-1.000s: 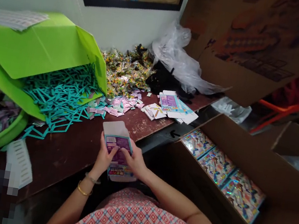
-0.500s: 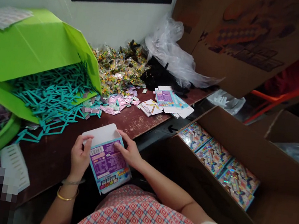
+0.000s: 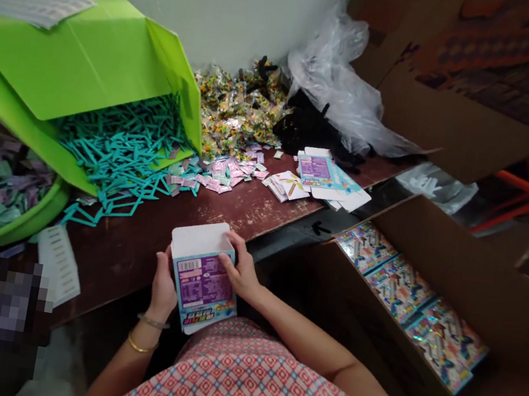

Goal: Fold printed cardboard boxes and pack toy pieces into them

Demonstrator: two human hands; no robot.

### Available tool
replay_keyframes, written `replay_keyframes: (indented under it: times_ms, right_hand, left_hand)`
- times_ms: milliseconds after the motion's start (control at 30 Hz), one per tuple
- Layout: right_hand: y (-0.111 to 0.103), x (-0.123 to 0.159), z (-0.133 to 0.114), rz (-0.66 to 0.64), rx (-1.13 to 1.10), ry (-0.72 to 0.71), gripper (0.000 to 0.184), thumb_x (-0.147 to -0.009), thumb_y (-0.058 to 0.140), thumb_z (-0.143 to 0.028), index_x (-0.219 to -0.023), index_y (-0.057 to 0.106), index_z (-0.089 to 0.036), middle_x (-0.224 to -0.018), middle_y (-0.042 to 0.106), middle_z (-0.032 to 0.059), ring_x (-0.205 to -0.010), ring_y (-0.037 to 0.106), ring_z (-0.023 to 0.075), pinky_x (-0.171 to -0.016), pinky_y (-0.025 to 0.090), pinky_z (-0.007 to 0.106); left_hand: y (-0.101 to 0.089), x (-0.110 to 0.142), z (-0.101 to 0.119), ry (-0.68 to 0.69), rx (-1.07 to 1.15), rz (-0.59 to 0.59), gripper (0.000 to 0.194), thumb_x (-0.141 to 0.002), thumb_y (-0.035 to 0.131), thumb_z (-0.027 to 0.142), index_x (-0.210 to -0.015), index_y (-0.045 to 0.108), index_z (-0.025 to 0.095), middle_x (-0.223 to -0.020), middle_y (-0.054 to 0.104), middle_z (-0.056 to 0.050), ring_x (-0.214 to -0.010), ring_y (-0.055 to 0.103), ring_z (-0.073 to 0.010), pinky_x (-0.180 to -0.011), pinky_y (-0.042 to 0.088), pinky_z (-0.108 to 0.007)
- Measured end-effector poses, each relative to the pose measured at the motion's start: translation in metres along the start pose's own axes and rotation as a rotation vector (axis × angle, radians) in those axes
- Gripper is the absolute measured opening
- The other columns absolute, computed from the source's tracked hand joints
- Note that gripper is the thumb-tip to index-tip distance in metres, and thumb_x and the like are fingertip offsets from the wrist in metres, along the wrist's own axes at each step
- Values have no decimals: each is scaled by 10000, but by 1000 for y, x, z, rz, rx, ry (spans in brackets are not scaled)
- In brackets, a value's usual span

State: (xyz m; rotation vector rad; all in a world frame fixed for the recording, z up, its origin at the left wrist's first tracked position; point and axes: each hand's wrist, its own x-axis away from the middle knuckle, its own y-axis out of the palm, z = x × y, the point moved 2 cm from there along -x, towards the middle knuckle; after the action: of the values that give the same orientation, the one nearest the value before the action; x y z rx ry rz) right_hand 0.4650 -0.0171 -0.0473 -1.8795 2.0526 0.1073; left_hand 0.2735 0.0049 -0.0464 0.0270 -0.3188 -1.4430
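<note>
Head view: both hands hold a small printed carton above the table edge, left hand gripping its side, right hand at the open flap. Thin, light card (crushable, probably); hold by edges.

Your hands hold the small box before the surface; the tipped bin lies left, the open carton right.

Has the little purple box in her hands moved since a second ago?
Yes. The purple box has swung clockwise against the table edge, its open white flap tilting from nearly upright to leaning left, held between left hand and right hand.
</note>
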Motion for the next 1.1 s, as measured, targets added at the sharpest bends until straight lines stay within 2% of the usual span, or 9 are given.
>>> replay_keyframes:
  times_ms: [133,233,333,467,567,700,767,933,1100]
  right_hand:
    - [2,-1,-1,7,8,10,426,-1008,561,-496,-1344,540,-233,-1244,676,93,-1102,668,229,-981,535,355]
    - [1,0,-5,-88,67,-16,302,-1011,572,-494,-1060,672,-214,-1087,685,73,-992,660,213,-929,533,335]
    - [-3,-7,-5,-202,146,-32,406,-1035,527,-512,-859,714,-198,-971,664,69,-869,642,187,-852,535,312]
    - [-7,-46,-5,-194,170,-72,419,-1050,497,-529,-1161,756,-219,-1274,683,93,-1175,634,225,-1018,507,351]
    - [0,-73,-7,-384,300,-147,334,-986,647,-506,-1072,796,-219,-1056,768,86,-1030,685,226,-966,526,340]
    - [4,-65,-16,-552,256,-273,326,-1012,616,-487,-1158,806,-266,-1117,793,88,-1003,729,230,-972,544,370]
    - [-1,-55,-16,-516,139,-148,376,-1030,568,-499,-1239,782,-271,-1203,782,72,-1090,738,246,-997,560,400]
    - [-8,-57,-1,-545,-10,187,395,-892,730,-494,-1165,815,-222,-1117,803,61,-1014,783,294,-907,628,421]
    - [-10,-63,1,-573,118,42,321,-977,632,-429,-1174,814,-252,-1159,793,52,-1083,766,307,-975,607,466]
  left_hand:
    - [-4,-4,7,-298,213,41,438,-736,767,564,-919,775,167,-878,810,-65,-841,765,-284,-847,616,-419]
    - [-10,-6,14,-303,222,33,360,-659,810,453,-864,774,159,-804,799,-45,-753,749,-260,-804,612,-401]
    - [-13,-2,16,-311,148,-15,378,-597,837,362,-898,778,140,-796,798,-51,-711,738,-249,-731,595,-373]
    - [-12,-6,11,-349,109,-51,365,-528,812,241,-871,765,127,-792,795,-53,-651,714,-218,-654,561,-326]
    - [-12,-14,7,-375,115,-16,288,-571,794,257,-818,741,120,-742,773,-57,-633,700,-205,-662,557,-327]
    - [-9,-14,6,-333,170,-77,407,-653,717,272,-1036,756,141,-951,806,-84,-866,756,-240,-820,576,-353]
    - [-5,-9,8,-291,167,-122,476,-665,692,268,-1126,739,159,-1015,803,-79,-930,751,-236,-863,564,-347]
    - [2,-3,7,-162,48,-110,307,-755,622,358,-996,721,195,-938,757,-30,-832,695,-194,-755,534,-299]
    - [2,3,-2,-19,72,-67,337,-837,558,392,-1089,692,213,-1005,735,-40,-860,669,-197,-780,532,-313]
